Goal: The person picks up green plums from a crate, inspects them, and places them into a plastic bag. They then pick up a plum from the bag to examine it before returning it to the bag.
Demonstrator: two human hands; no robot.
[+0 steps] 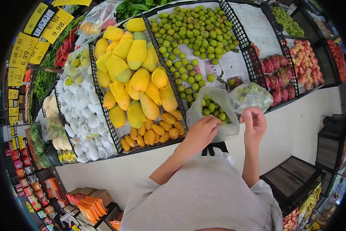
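While your left hand (pixel 201 132) presses its fingers together against the side of the clear plastic bag (pixel 215 111), your right hand (pixel 254 122) pinches the bag's upper edge, thumb and fingertips closed on the film; the bag hangs between both hands, partly filled with small green fruit (pixel 214 108), just in front of the sloping display shelf (pixel 234 57); behind it lies the compartment of loose green fruit (pixel 188 30) on newspaper, walled by black wire dividers (pixel 240 34); to the left sit mangoes in yellow foam netting (pixel 132 73), with smaller bare ones below, then white-netted fruit (pixel 82 111); to the right, dragon fruit (pixel 277 73) and reddish peaches (pixel 306 61); yellow price tags (pixel 30 42) hang at the far left above vegetables; below the shelf runs a plain white front panel (pixel 296 127); dark crates (pixel 292 177) stand on the floor at right, and orange packages (pixel 90 208) at lower left.
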